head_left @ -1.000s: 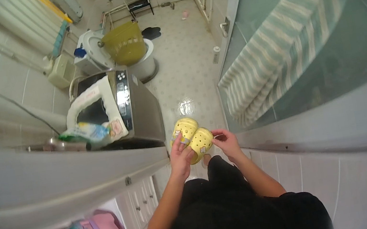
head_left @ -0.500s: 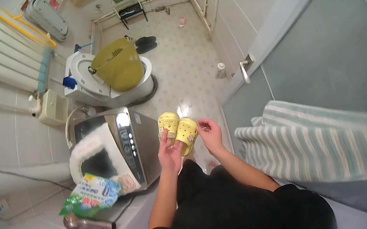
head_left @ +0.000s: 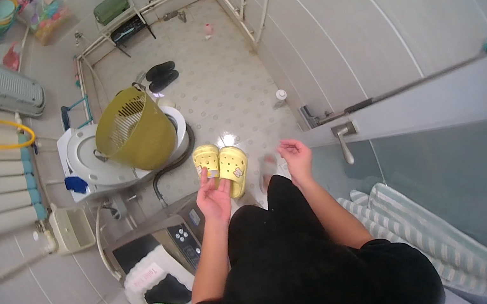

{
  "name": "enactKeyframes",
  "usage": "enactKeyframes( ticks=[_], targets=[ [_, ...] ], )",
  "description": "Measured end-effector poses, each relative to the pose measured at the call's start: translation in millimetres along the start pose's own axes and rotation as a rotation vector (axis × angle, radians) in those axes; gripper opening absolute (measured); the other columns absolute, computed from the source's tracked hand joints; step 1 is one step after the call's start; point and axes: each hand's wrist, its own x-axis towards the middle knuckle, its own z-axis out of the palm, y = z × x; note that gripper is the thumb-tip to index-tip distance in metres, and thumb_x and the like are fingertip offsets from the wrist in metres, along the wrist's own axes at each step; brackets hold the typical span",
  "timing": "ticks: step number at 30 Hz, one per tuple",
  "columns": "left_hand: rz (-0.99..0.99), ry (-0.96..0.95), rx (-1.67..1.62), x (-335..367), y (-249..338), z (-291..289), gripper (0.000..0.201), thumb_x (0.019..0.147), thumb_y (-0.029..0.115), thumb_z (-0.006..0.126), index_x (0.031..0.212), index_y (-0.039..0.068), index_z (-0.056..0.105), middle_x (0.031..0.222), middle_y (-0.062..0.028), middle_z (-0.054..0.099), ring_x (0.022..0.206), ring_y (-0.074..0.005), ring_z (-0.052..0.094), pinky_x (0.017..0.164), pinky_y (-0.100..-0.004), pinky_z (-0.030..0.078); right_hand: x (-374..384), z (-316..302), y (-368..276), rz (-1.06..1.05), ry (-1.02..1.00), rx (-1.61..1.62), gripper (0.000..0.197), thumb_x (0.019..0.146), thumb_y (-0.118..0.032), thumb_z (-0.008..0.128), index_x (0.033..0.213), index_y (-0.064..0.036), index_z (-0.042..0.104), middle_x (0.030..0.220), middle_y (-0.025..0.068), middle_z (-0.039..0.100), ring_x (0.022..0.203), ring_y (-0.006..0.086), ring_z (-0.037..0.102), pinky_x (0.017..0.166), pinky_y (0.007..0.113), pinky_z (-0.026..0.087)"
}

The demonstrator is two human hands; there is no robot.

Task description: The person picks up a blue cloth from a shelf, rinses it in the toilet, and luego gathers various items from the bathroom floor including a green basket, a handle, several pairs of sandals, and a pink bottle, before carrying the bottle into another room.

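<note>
A pair of small yellow clogs (head_left: 232,170) with round holes and little charms hangs side by side over the floor. My left hand (head_left: 214,200) holds both from behind, its fingers tucked into their heel openings. To their right, my right hand (head_left: 297,157) is raised with nothing in it, fingers loosely bent and apart. It does not touch the clogs. Below it, one of my feet (head_left: 268,170) shows blurred on the tiled floor.
An olive basket (head_left: 137,131) stands on the toilet (head_left: 89,155). At lower left is a washing machine (head_left: 193,215) with a white padded seat cover (head_left: 148,274) on top. Black slippers (head_left: 162,75) and a white bottle (head_left: 281,97) lie beyond. A frosted door (head_left: 437,152) borders the right.
My right hand has left the clogs and moved away to the right. My left hand still holds them, slightly further left in view. My body has turned and stepped forward through the doorway.
</note>
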Motion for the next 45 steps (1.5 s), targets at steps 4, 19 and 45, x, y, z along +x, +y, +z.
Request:
enactKeyframes(
  ticks=[4, 19, 45],
  targets=[
    [0.022, 0.015, -0.003, 63.0, 23.5, 29.5, 0.061, 0.085, 0.014, 0.049, 0.145, 0.007, 0.04, 0.143, -0.0156, 0.043, 0.13, -0.0393, 0.044, 0.112, -0.047, 0.034, 62.9, 13.3, -7.1, 0.117, 0.048, 0.091, 0.02, 0.086, -0.002, 0.069, 0.105, 0.0014, 0.064, 0.092, 0.0089, 0.067, 0.08, 0.0156, 0.064, 0.071, 0.027, 0.052],
    [0.214, 0.06, -0.173, 281.3, 68.7, 180.8, 0.064, 0.085, 0.019, 0.05, 0.146, 0.009, 0.036, 0.132, -0.0103, 0.044, 0.127, -0.0381, 0.044, 0.113, -0.0502, 0.034, 340.2, 135.9, -75.5, -0.21, -0.222, -0.29, 0.034, 0.078, 0.006, 0.064, 0.11, -0.0065, 0.064, 0.125, 0.0066, 0.054, 0.1, 0.0149, 0.056, 0.08, 0.03, 0.049],
    [0.369, 0.205, -0.529, 650.9, 254.2, 292.8, 0.066, 0.08, 0.028, 0.05, 0.144, 0.016, 0.044, 0.15, -0.0062, 0.034, 0.121, -0.0347, 0.044, 0.111, -0.0487, 0.031, 602.7, 554.7, -121.4, 1.161, -0.609, 0.153, 0.026, 0.095, -0.032, 0.061, 0.113, -0.013, 0.057, 0.106, 0.0045, 0.063, 0.094, 0.018, 0.059, 0.082, 0.033, 0.044]
  ],
)
